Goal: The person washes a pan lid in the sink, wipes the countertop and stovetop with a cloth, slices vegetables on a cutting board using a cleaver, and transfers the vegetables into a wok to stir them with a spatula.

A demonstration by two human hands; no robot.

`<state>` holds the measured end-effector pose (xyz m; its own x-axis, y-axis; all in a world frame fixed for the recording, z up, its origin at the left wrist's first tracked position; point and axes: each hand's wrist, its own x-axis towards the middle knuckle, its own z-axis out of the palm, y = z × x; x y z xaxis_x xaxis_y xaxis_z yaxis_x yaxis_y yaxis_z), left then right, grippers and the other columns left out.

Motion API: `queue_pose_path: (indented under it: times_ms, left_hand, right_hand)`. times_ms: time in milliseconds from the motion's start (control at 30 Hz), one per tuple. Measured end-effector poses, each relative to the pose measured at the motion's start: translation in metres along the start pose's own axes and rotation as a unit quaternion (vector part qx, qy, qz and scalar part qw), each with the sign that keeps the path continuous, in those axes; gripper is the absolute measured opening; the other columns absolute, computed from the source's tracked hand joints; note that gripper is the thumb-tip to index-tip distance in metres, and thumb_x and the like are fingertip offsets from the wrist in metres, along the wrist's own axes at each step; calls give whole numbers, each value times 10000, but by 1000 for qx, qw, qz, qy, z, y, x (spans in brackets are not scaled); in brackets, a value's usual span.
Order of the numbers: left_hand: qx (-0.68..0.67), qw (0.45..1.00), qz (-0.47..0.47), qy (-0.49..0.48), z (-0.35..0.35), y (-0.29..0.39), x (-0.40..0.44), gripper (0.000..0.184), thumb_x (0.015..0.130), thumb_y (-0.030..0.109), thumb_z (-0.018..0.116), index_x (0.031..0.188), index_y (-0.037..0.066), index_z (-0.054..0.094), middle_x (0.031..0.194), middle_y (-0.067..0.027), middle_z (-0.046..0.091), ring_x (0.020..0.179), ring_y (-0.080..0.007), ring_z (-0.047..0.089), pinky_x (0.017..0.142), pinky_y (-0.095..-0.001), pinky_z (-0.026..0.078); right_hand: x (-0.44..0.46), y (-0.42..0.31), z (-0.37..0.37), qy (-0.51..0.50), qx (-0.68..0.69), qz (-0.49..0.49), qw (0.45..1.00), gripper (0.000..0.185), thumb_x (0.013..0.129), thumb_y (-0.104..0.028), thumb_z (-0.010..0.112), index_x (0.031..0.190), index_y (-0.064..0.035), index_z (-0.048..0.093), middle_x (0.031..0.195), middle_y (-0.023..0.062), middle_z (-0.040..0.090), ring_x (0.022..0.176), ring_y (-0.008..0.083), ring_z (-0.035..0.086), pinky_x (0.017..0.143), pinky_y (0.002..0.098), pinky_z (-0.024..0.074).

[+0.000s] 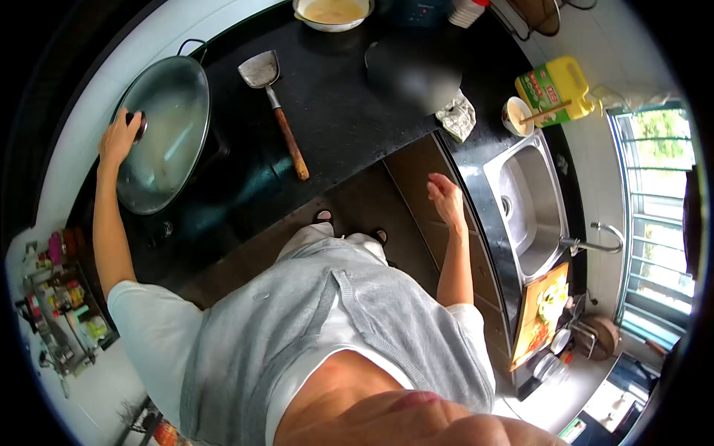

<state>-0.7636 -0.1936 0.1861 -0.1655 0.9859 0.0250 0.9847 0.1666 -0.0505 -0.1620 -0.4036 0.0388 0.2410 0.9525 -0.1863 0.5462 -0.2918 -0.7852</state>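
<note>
My left hand point(119, 137) is closed on the dark knob of a large glass lid point(167, 141), which lies over a wok on the stove at the left. The glass looks fogged. My right hand point(446, 197) hangs in the air by the counter's inner edge, fingers loosely curled, and what they hold, if anything, is hidden. Between my hands, a spatula point(282, 123) with a metal blade and a wooden handle rests on the black counter point(327, 111).
A metal bowl point(332, 13) stands at the back. A crumpled cloth point(457, 117), a small bowl point(518, 115) and a yellow jug point(554, 89) are near the corner. The sink point(524, 201) and a cutting board point(539, 312) with cut food lie along the right counter.
</note>
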Motion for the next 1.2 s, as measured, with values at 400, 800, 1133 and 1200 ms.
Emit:
queue_pose_path:
  times_ms: [400,800,1133,1200]
  left_hand:
    - [43,999,-6,18,-47,4,-12,542,832,506,352,1149,73,431,1029,-226,552,961,-400,509,795,-449,384]
    - [71,990,85,91,-126,120,-47,427,851,382,430,1121,51,451,983,-225,555,893,-383,530,732,-414,405]
    - [14,965,252,72,-100,338,-87,350,796,365,505,1009,87,490,872,-169,590,780,-375,556,641,-426,432]
    - [11,958,280,64,-87,380,-95,357,780,371,522,1000,90,494,858,-155,595,751,-356,568,622,-423,442]
  right_hand:
    - [103,-13,-12,71,-49,-110,990,270,743,-153,586,978,-21,578,793,142,612,758,261,600,698,337,464]
    - [196,41,-34,145,-327,-25,934,451,661,-255,625,1087,-166,504,1128,150,455,1062,326,424,764,472,429]
    - [172,116,-103,320,6,-101,942,429,714,-294,641,1045,-42,537,1049,161,521,914,263,535,733,351,454]
    - [168,140,-128,303,368,21,879,510,767,-254,611,1171,-14,412,1059,149,505,834,214,565,685,317,467]
